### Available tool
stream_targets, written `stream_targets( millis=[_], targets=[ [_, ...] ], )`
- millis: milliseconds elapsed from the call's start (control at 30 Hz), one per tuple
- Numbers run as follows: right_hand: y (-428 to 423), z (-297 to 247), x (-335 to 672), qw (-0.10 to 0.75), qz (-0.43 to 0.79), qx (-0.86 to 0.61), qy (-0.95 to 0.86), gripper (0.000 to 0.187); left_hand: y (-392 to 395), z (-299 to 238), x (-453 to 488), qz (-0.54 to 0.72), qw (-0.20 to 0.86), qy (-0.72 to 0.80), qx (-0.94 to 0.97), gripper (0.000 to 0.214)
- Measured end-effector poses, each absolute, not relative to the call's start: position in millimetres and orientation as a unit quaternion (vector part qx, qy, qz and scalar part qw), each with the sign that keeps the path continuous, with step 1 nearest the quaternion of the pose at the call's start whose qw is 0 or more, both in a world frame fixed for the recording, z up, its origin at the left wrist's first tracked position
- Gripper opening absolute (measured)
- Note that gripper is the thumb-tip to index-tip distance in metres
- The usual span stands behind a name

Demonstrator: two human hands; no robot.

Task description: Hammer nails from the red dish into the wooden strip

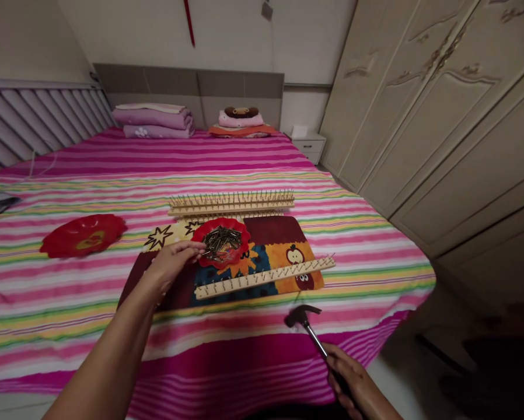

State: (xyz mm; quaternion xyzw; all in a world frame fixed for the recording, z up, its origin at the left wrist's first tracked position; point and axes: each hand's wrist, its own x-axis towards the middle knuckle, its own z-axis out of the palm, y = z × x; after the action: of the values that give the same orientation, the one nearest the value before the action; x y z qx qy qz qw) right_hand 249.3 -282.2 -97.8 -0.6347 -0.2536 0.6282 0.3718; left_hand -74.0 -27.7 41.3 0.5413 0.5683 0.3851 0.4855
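My left hand [177,259] reaches over the left rim of a red scalloped dish [243,248], its fingers pinched at a pile of nails [222,240]; a thin nail seems to be between the fingertips. A claw hammer [317,338] is in my right hand [345,373], gripped by the handle, its head above the bed's near edge. Between them, a pale wooden strip [262,280] with a row of nails standing in it lies slanted on a patterned mat [273,230]. Behind the dish, more wooden strips [231,207] stand full of upright nails.
An upturned or shallow red plate [84,236] rests to the left on the striped bedspread [113,186]. Folded bedding [154,121] is stacked by the headboard [240,84]. A wardrobe [441,111] lines the right side. Something dark lies at the left edge.
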Motion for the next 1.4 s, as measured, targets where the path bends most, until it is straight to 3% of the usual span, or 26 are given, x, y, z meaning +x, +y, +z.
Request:
stream_targets(
  millis=[267, 567, 1167, 1400],
  targets=[
    [-282, -87, 243, 0.368, 0.617, -0.657, -0.227, 0.055, -97, 20, -108, 0.454, 0.579, 0.557, 0.385, 0.044],
    [-282, -92, 245, 0.354, 0.624, -0.655, -0.238, 0.057, -112, -26, -101, 0.478, 0.503, 0.592, 0.411, 0.042],
    [-283, -103, 248, 0.363, 0.62, -0.653, -0.24, 0.058, -102, -39, -99, 0.41, 0.43, 0.613, 0.521, 0.044],
    [-285, -91, 240, 0.358, 0.602, -0.667, -0.253, 0.06, -106, -43, -90, 0.44, 0.435, 0.619, 0.484, 0.041]
  ],
)
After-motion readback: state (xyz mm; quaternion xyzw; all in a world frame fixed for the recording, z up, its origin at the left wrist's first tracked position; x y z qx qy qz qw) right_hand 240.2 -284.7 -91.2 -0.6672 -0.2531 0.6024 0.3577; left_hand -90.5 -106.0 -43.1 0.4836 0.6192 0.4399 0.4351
